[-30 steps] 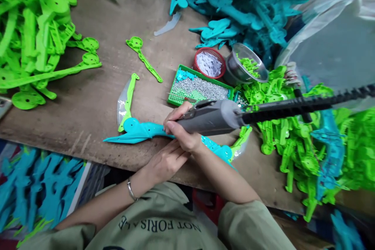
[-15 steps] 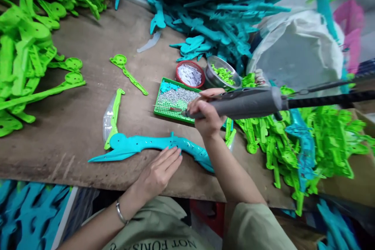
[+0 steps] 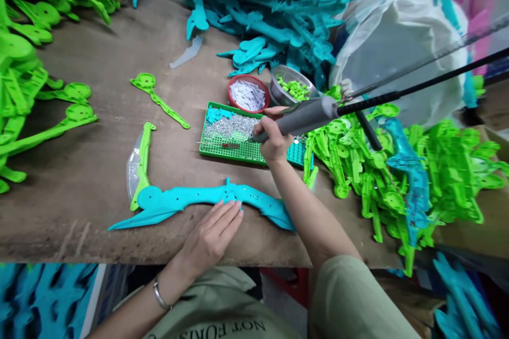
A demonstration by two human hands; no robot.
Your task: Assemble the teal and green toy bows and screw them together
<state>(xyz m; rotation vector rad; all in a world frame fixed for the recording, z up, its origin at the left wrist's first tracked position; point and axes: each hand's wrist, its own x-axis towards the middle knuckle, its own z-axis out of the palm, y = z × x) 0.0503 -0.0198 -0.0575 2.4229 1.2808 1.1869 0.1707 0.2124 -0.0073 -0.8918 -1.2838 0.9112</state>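
Left hand [image 3: 212, 233] flat, open, steadying teal bow part [image 3: 186, 197] lower centre; right hand [image 3: 272, 143] clamped on grey driver [image 3: 306, 115], tip over screw tray [image 3: 240, 154].

The bench [image 3: 99, 169] is matt brown board, scuffed and rough-grained. The teal bow piece [image 3: 186, 198] is smooth moulded plastic with a slight sheen. The driver [image 3: 306, 115] has a matt grey body. The green tray [image 3: 222, 147] is perforated plastic holding bright metal screws [image 3: 233, 124]. The bowl [image 3: 275, 87] is polished metal.

Toy assembly workshop: heaped plastic parts [image 3: 278, 5]
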